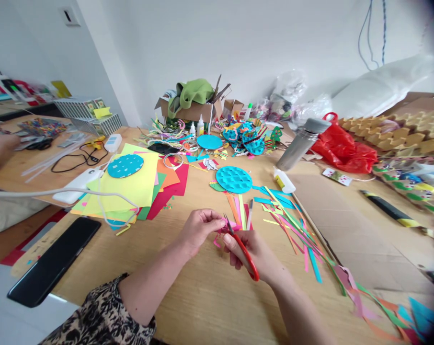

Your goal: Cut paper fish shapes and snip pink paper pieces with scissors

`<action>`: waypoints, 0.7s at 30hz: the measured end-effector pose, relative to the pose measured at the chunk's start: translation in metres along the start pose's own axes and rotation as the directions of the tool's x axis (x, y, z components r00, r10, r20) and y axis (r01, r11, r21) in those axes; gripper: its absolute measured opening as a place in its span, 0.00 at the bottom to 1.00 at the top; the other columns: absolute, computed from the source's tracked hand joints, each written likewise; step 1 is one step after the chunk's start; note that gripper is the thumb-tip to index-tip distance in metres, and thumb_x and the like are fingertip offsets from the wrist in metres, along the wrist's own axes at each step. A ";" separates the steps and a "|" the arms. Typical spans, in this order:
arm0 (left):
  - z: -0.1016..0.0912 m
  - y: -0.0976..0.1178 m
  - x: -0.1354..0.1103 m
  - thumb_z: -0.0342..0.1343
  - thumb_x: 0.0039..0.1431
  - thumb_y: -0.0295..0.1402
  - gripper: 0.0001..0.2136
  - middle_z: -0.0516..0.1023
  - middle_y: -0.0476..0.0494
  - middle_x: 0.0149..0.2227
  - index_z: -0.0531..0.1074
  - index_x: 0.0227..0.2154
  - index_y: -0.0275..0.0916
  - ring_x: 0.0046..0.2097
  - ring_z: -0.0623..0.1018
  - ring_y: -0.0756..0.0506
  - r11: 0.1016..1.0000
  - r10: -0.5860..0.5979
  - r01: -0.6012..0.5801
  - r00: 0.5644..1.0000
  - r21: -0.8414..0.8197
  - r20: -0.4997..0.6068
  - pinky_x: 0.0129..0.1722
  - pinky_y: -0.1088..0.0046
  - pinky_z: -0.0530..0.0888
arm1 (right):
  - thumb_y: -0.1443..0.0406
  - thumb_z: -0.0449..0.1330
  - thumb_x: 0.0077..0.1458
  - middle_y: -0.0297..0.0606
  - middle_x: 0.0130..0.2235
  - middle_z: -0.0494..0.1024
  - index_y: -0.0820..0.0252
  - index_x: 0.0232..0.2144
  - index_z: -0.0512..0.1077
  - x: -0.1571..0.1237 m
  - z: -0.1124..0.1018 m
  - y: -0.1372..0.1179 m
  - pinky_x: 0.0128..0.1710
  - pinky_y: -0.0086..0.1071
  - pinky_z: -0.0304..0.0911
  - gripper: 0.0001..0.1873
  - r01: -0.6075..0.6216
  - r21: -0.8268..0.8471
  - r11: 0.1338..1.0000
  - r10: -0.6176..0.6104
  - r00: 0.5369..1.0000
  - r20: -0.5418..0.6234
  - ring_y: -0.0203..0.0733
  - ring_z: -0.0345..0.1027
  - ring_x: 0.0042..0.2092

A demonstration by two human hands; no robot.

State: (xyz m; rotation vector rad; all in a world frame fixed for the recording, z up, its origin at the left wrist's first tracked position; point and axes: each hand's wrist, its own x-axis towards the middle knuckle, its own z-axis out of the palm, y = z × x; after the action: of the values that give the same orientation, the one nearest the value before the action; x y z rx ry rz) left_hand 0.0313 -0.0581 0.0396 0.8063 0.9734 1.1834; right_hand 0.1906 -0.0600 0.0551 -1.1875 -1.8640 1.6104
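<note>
Over the middle of the wooden table, my left hand [202, 229] pinches a small piece of pink paper [232, 224] between thumb and fingertips. My right hand [251, 249] is closed around a pair of red-handled scissors [246, 256], whose blades point up and left against the pink paper. A small pink scrap [217, 240] shows just under the hands. Beyond them lie paper strips [233, 206] in orange, pink and yellow, and a pen [250, 208]. Farther back is a blue paper oval [234, 179] with raised bumps on it.
Coloured paper sheets [131, 191] and a black phone [55, 261] lie at left. On the right are loose strips [303, 230], a glue bottle [284, 181], a steel flask [301, 143], cardboard [346, 220] and a black-and-yellow cutter [389, 208]. Another person's hand [1, 148] is at far left.
</note>
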 end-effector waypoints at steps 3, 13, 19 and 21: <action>0.000 -0.001 0.000 0.65 0.43 0.34 0.08 0.80 0.41 0.28 0.75 0.24 0.34 0.33 0.79 0.43 1.000 -0.008 0.008 1.000 0.006 0.007 0.39 0.64 0.73 | 0.36 0.51 0.51 0.34 0.16 0.67 0.60 0.20 0.64 0.000 -0.001 0.000 0.18 0.26 0.54 0.33 -0.008 -0.004 1.000 0.008 1.000 0.011 0.32 0.59 0.18; -0.001 -0.001 0.000 0.65 0.43 0.33 0.08 0.79 0.42 0.28 0.74 0.23 0.34 0.34 0.79 0.44 0.999 -0.031 0.032 0.999 -0.027 0.028 0.39 0.66 0.72 | 0.36 0.53 0.49 0.33 0.15 0.68 0.61 0.21 0.68 0.000 -0.002 0.004 0.16 0.25 0.55 0.33 -0.070 0.009 0.997 0.070 0.997 -0.015 0.33 0.61 0.16; 0.000 0.000 0.001 0.66 0.42 0.34 0.09 0.78 0.44 0.26 0.74 0.23 0.35 0.31 0.76 0.47 1.000 -0.029 0.029 0.999 0.000 0.031 0.36 0.70 0.70 | 0.36 0.54 0.48 0.32 0.14 0.67 0.60 0.18 0.66 -0.001 -0.001 0.000 0.15 0.25 0.54 0.33 -0.111 0.007 0.994 0.111 0.993 -0.041 0.32 0.59 0.15; 0.000 0.000 0.001 0.66 0.42 0.34 0.09 0.77 0.46 0.25 0.73 0.23 0.35 0.29 0.74 0.49 1.000 -0.019 0.019 1.000 -0.001 0.015 0.34 0.72 0.69 | 0.36 0.54 0.47 0.33 0.14 0.67 0.60 0.18 0.66 -0.001 0.000 -0.002 0.15 0.25 0.54 0.33 -0.122 -0.009 0.993 0.121 0.992 -0.047 0.32 0.59 0.15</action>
State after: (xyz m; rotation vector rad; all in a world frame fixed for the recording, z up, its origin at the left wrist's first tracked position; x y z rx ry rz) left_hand 0.0317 -0.0576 0.0399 0.8030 0.9660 1.1602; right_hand 0.1908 -0.0606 0.0577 -1.3560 -1.8065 1.6220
